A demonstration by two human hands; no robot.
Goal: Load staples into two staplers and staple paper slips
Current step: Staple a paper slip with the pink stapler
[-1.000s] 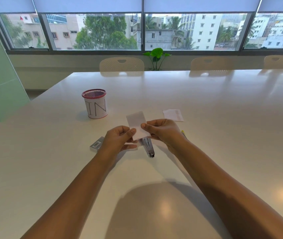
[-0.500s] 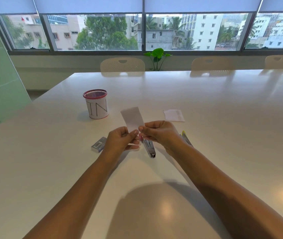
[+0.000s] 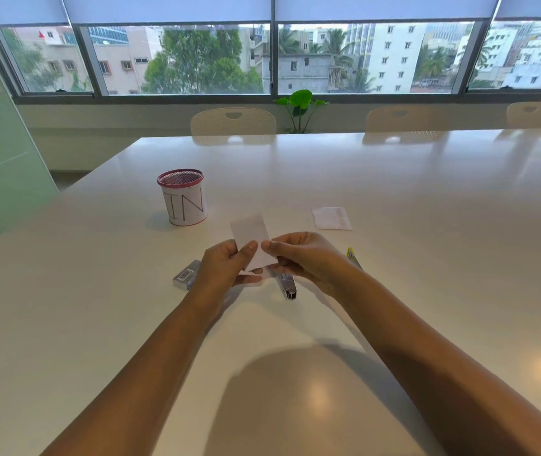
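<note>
Both hands hold a white paper slip above the table, its top end tilted away from me. My left hand pinches its left edge with the thumb on top. My right hand pinches its right edge. A silver stapler lies on the table just below the hands. A second stapler with a yellow tip is mostly hidden behind my right wrist. A small staple box lies left of my left hand. More paper slips lie further back on the right.
A red mesh cup with a white label stands at the back left on the white table. Chairs line the far side, and a potted plant stands by the window.
The slip was lifted and tipped more upright half a second ago, then came back down slightly. Both hands stayed in nearly the same place.
</note>
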